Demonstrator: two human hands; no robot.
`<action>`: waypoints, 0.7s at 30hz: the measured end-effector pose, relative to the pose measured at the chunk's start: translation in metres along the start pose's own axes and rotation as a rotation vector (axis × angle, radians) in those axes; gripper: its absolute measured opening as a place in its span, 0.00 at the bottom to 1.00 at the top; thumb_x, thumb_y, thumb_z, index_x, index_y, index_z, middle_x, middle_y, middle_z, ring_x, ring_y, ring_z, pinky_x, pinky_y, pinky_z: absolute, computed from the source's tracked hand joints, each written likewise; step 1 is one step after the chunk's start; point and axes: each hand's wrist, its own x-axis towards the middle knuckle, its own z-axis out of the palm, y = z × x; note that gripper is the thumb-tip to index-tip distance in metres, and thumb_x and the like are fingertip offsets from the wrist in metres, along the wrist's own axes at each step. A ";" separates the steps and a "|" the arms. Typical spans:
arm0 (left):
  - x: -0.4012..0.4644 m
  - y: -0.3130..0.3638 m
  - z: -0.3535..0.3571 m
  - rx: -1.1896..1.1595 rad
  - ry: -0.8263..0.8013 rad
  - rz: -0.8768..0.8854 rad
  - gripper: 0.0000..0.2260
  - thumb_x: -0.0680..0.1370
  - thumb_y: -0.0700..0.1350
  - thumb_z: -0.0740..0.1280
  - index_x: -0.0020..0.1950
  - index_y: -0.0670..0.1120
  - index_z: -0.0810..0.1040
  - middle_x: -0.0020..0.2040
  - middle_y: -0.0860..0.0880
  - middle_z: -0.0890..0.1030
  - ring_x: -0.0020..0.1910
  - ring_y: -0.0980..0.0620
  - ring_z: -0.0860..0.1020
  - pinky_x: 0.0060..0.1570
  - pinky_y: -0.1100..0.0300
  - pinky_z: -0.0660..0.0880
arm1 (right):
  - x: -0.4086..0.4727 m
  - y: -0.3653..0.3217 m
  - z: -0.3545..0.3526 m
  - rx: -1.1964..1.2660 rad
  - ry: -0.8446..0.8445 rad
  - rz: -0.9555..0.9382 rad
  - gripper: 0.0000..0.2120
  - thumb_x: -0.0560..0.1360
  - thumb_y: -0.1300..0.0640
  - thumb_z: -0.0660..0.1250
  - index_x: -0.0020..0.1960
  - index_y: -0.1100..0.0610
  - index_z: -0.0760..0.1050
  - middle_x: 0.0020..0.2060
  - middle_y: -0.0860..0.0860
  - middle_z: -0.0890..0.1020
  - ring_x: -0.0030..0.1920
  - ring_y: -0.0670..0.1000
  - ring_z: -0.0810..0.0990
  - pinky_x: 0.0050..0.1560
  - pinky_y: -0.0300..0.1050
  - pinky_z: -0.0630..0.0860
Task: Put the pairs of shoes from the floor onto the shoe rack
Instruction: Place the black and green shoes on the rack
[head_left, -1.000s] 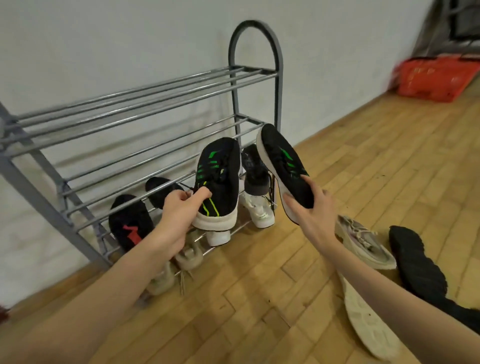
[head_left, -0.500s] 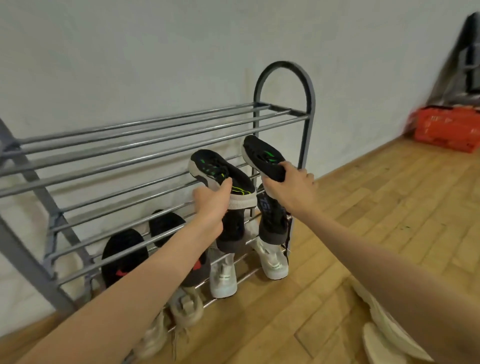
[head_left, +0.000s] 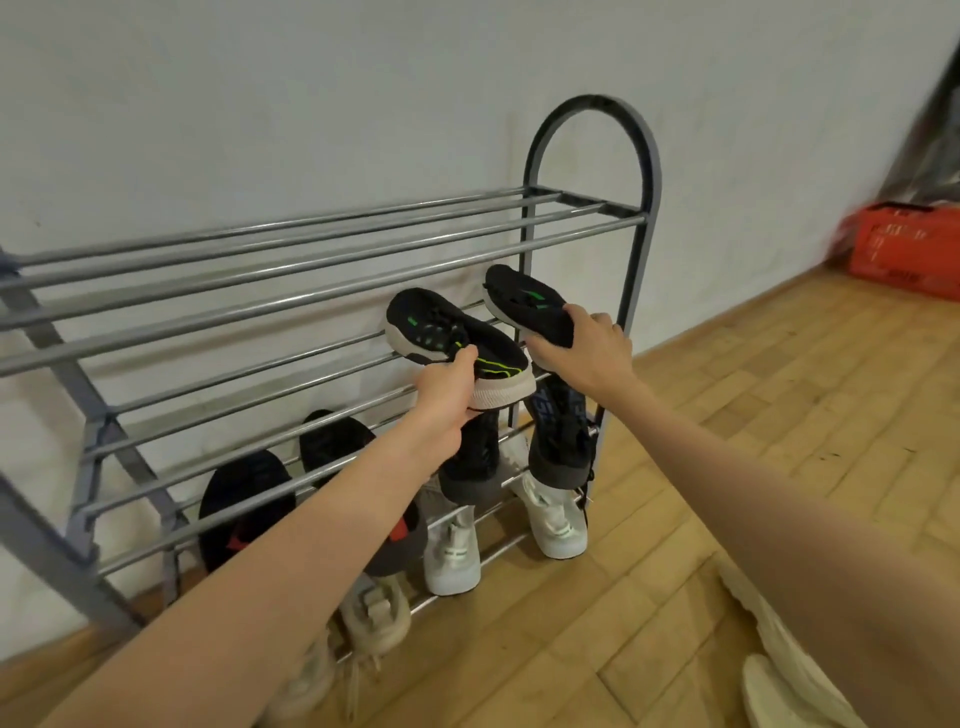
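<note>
Both bare forearms reach forward and up toward the grey metal shoe rack, which stands against a white wall. The left hand grips the heel of a black sneaker with green marks, thumb on top and fingers curled under its white sole. The right hand grips the heel of the matching black sneaker, wrist bent, fingers wrapped over it. Both sneakers lie toe-first on the bars of the middle shelf, at its right end. On the bottom shelf below stand 2 white high-top shoes and 2 black shoes.
</note>
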 end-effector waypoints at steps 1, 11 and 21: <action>-0.005 0.002 -0.002 0.023 -0.017 -0.007 0.21 0.80 0.47 0.62 0.71 0.42 0.65 0.62 0.44 0.76 0.57 0.47 0.75 0.57 0.50 0.75 | -0.006 0.003 -0.001 0.033 -0.009 -0.015 0.35 0.73 0.33 0.58 0.72 0.52 0.64 0.63 0.59 0.73 0.64 0.62 0.71 0.65 0.61 0.69; -0.069 -0.028 -0.023 0.521 0.130 0.413 0.08 0.77 0.47 0.61 0.52 0.45 0.73 0.51 0.48 0.75 0.47 0.53 0.74 0.47 0.56 0.69 | -0.133 0.046 -0.015 0.066 -0.057 -0.112 0.25 0.80 0.52 0.60 0.74 0.58 0.60 0.69 0.58 0.66 0.69 0.59 0.66 0.68 0.52 0.66; -0.111 -0.184 -0.003 1.092 -0.363 0.374 0.19 0.74 0.42 0.64 0.65 0.45 0.71 0.60 0.47 0.75 0.58 0.48 0.75 0.57 0.54 0.72 | -0.283 0.179 -0.016 -0.147 -0.265 0.172 0.27 0.79 0.53 0.62 0.73 0.63 0.58 0.70 0.61 0.65 0.71 0.61 0.63 0.68 0.54 0.62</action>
